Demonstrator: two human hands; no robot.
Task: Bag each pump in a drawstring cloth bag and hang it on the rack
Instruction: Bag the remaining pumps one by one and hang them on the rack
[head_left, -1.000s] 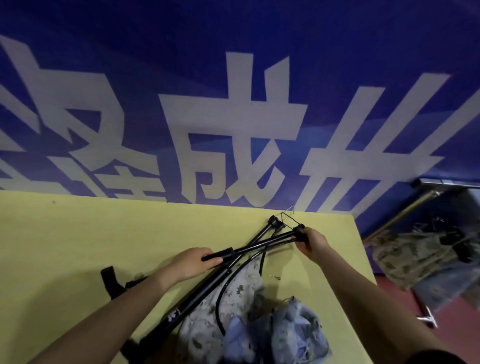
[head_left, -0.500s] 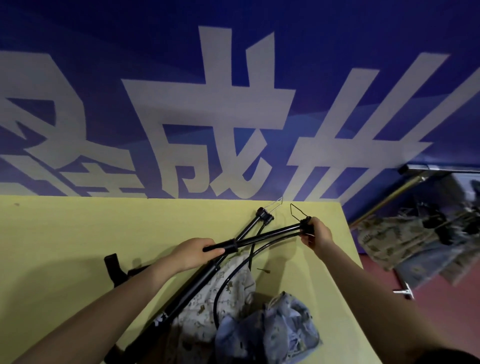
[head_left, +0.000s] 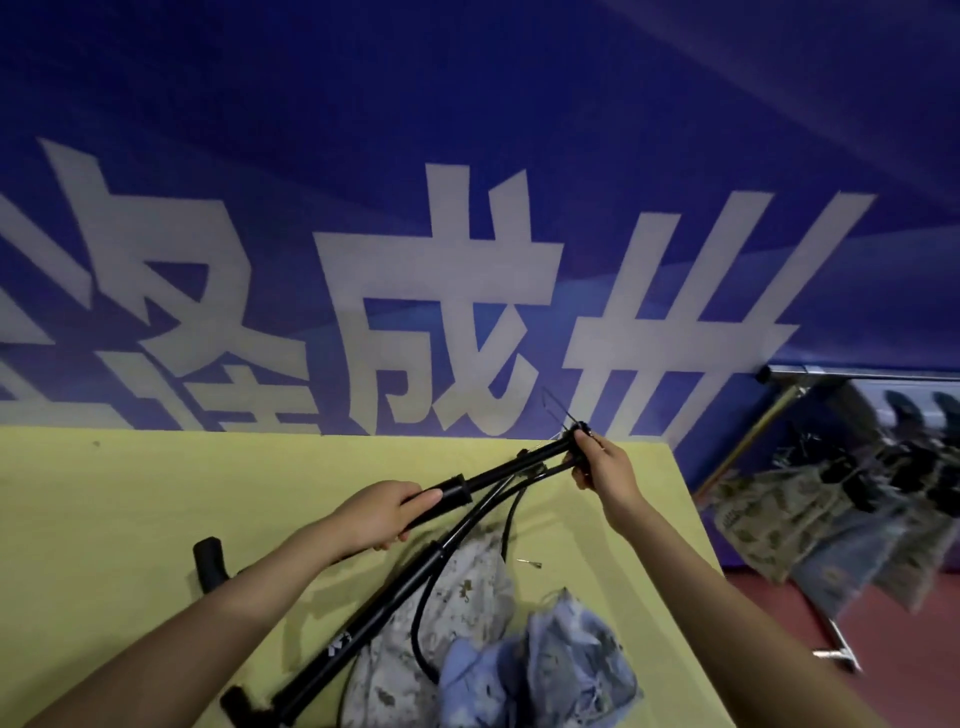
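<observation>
- Held pump (head_left: 511, 470): slim black tube, raised off the yellow table (head_left: 130, 509) and running from centre toward 1 o'clock. A thicker black collar sits at its near end; a wire foot loop (head_left: 553, 408) projects from its far end.
- Left hand (head_left: 382, 517): fingers curled round the collar end of the held pump, thumb laid along the top.
- Right hand (head_left: 602, 470): fingers pinch the far end of the held pump, at the base fitting below the wire loop.
- Black hose (head_left: 511, 512): hangs from the far end and curves down toward 6 o'clock.
- Second pump (head_left: 374, 618): longer black barrel with a small white mark, lying on the table diagonally from 7 o'clock toward centre; a black handle (head_left: 208, 558) lies at 9 o'clock.
- Camouflage cloth bag (head_left: 457, 597): crumpled under the second pump at 6 o'clock.
- Blue cloth bag (head_left: 550, 670): crumpled just beside it at 5 o'clock.
- Rack (head_left: 862, 371): at 3 o'clock, with filled bags (head_left: 779, 519) hanging from it.
- Blue banner (head_left: 467, 156): white characters, behind the table.
</observation>
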